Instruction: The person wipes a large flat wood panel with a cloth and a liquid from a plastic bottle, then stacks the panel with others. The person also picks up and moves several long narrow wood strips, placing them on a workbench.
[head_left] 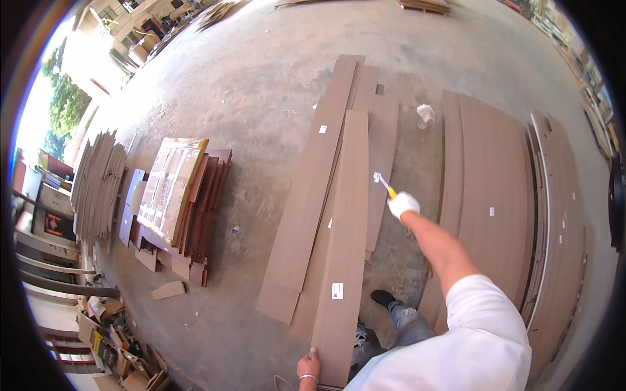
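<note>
A long brown wood-grain board (352, 221) with a white label (337, 290) lies lengthwise over other boards. At its near left edge, my bare left hand (308, 366) is closed on it, thumb on top; the fingers underneath are hidden. My right hand (403, 205), in a white glove, is wrapped round a yellow-handled tool (392, 192) with a thin shaft. A small white piece (377, 177) shows at the tool's tip, over the right-hand board (381, 156); the kind of tool is too small to tell.
Wider brown panels (492, 163) are stacked to my right. A plastic-wrapped pack (171, 186) tops a dark brown stack on the left, beside grey strips (98, 186). Scrap cardboard (120, 352) fills the lower left. Crumpled paper (425, 113) lies on the concrete floor (261, 85).
</note>
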The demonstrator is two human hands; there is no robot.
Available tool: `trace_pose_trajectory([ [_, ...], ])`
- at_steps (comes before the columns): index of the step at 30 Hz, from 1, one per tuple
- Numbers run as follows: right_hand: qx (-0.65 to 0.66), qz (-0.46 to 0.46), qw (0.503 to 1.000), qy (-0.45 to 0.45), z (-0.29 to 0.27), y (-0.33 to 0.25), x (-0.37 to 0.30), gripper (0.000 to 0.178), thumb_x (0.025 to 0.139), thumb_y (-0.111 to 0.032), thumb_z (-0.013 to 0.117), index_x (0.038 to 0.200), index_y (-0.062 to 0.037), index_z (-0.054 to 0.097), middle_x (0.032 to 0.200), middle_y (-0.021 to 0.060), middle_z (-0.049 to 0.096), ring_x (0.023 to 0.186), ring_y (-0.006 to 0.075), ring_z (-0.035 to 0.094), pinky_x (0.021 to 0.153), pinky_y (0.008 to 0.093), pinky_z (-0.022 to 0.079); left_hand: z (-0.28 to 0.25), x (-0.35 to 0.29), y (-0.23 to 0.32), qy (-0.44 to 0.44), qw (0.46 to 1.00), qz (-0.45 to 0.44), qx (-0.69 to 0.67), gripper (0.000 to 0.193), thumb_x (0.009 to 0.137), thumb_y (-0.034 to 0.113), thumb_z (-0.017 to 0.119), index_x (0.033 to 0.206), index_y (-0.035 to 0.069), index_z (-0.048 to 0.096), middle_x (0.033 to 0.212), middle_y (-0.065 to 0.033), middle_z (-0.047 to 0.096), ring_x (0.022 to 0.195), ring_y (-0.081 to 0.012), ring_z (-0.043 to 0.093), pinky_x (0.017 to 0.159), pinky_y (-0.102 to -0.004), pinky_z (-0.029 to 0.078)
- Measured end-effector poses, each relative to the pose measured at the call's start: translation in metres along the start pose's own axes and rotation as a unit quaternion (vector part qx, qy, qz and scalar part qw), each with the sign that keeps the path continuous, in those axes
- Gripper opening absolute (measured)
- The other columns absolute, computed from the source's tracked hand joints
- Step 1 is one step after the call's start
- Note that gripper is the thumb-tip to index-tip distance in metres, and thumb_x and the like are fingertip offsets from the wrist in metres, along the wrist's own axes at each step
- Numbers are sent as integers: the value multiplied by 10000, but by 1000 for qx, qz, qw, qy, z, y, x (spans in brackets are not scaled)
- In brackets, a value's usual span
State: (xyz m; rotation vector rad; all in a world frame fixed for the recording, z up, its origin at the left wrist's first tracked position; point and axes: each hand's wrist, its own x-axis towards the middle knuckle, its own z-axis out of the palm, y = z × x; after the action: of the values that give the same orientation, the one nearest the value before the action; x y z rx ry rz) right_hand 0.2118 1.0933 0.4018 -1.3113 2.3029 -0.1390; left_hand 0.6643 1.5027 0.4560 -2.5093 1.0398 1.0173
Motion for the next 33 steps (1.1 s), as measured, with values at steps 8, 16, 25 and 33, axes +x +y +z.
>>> trace_pose_trajectory([
  [8,46,100,992,-54,-42,10,22,354,883,-301,550,1082,-93,755,1091,189,726,1036,393,694,823,486,560,-47,-131,-18,-203,961,-177,-57,720,993,504,436,1513,7,391,1557,-215,402,1487,-369,303,1119,-599,327],
  [16,-93,-205,949,-223,54,140,-165,330,833,-370,579,893,-112,775,917,167,740,865,356,722,770,462,569,34,-100,-126,-51,994,-77,-52,863,951,716,357,1094,-62,701,1138,-365,640,1175,-494,582,1034,-491,428],
  [25,-186,-337,893,-232,25,106,-148,285,815,-391,618,840,-146,762,868,144,742,812,367,715,710,466,571,16,-87,-148,-123,972,-100,-172,862,972,703,383,1341,-45,599,1348,-198,617,1267,-254,549,1100,-339,358],
  [33,-135,-291,931,-173,-7,103,-64,277,806,-353,593,842,-135,759,872,153,738,826,353,720,729,464,569,10,-94,-110,-193,926,-159,-284,773,992,650,420,1372,-1,594,1379,-145,606,1264,-218,537,1088,-325,367],
])
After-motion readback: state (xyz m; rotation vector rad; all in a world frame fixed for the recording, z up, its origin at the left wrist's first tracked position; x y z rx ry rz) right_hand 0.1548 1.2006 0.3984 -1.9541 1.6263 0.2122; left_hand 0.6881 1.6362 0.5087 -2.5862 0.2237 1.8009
